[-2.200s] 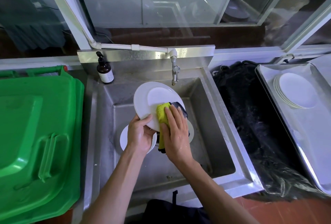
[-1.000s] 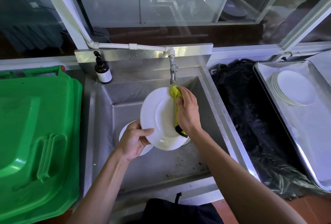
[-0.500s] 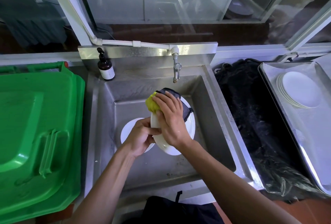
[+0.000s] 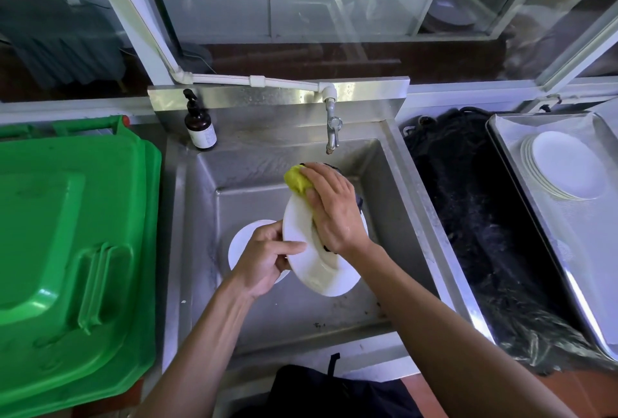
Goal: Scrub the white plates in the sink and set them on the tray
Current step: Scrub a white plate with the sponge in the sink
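Left hand (image 4: 267,258) grips the left rim of a white plate (image 4: 316,270), held tilted above the steel sink (image 4: 394,183); right hand (image 4: 332,208) presses a yellow sponge (image 4: 296,180) against the plate's upper edge, fingers curled over it; another plate (image 4: 244,240) lies in the basin beneath — stacked plates (image 4: 565,167) rest on the tray (image 4: 568,250) at right; green bin lid (image 4: 73,250) at left.

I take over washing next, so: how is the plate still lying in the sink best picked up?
By its exposed left rim, judging from here. The plate in the sink lies flat on the sink floor, its right part hidden behind the left hand and the held plate. Come from the left, slide fingertips under the edge and tilt it up.
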Tool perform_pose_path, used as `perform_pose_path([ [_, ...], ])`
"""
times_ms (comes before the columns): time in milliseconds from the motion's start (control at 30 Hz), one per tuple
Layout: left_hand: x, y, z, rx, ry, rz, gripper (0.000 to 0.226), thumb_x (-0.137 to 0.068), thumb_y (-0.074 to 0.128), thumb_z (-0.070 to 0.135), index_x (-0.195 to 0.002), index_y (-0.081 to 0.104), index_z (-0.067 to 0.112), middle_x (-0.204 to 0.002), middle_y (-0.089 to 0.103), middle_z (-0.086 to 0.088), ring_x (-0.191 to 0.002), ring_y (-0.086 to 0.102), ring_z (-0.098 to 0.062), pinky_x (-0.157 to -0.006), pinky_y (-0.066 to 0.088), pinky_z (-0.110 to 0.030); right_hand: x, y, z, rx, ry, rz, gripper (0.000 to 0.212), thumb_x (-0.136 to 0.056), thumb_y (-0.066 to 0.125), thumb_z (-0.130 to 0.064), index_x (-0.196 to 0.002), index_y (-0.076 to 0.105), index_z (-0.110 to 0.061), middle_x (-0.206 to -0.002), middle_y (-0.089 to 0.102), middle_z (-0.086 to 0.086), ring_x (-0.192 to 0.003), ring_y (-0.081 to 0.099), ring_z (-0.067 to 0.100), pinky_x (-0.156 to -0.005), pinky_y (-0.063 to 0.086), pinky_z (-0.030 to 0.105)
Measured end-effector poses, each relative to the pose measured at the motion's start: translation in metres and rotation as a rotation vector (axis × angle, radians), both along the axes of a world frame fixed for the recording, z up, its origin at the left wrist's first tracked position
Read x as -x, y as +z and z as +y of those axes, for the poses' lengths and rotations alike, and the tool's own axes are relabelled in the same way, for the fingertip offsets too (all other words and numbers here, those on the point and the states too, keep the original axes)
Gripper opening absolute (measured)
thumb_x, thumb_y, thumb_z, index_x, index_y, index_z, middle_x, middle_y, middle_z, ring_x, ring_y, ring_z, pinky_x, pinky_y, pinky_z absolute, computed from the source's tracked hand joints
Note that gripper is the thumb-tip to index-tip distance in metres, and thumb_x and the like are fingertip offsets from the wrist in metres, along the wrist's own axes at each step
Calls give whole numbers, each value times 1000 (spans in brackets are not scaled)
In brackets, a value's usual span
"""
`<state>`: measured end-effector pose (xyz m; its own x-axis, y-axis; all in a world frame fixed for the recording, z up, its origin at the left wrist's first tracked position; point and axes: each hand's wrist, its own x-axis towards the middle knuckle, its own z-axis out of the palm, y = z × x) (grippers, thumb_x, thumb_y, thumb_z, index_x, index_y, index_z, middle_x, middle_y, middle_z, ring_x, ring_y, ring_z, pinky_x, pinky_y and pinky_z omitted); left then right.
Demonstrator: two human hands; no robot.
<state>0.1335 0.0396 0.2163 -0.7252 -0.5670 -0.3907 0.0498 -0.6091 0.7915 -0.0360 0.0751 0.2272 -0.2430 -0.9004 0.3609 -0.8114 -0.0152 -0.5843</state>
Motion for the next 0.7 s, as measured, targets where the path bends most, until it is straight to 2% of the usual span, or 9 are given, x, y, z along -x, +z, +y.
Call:
perform_pose_path([
  [67, 1, 0, 1, 0, 31, -3, 30, -72, 70, 3, -101, 77, 8, -104, 74, -19, -89, 70, -34, -77, 50, -41, 1, -1, 0, 1, -74, -56, 38, -107, 37, -26, -141, 52, -19, -147, 49, -6, -138, 43, 15, -112, 33, 40],
  [167, 3, -3, 1, -13, 100, -21, 33, -70, 70, 2, -103, 75, 4, -104, 72, -21, -90, 67, -36, -84, 43, -49, 2, -6, 2, -42, -187, -150, 40, -108, 36, -26, -145, 48, -20, -150, 46, -6, -139, 40, 15, -114, 33, 44],
  [300, 5, -6, -1, -21, 175, -26, 31, -70, 70, 2, -100, 76, 6, -106, 72, -21, -92, 67, -36, -87, 42, -51, 1, -15, 9, -136, -314, -252, 46, -108, 38, -20, -154, 36, -14, -160, 34, 1, -149, 28, 19, -120, 25, 46],
  [467, 9, -11, 0, -35, 197, -29, 27, -74, 70, 6, -100, 78, 10, -107, 72, -20, -95, 65, -36, -87, 44, -52, -8, -20, 18, -185, -350, -298, 50, -108, 38, -18, -157, 29, -15, -165, 22, 0, -154, 11, 17, -125, 12, 37],
  [567, 13, -14, 0, -52, 223, -46, 27, -76, 71, 9, -102, 74, 3, -104, 69, -21, -94, 60, -36, -84, 41, -52, -16, -21, 23, -205, -336, -322, 51, -108, 38, -17, -157, 27, -15, -166, 19, -1, -155, 8, 16, -125, 6, 30],
  [700, 16, -13, -3, -44, 220, -41, 31, -78, 70, 8, -108, 74, 3, -107, 70, -23, -91, 64, -38, -80, 46, -48, -36, -25, 30, -209, -279, -375, 51, -108, 33, -23, -158, 26, -17, -166, 18, -6, -155, 8, 13, -122, 9, 29],
])
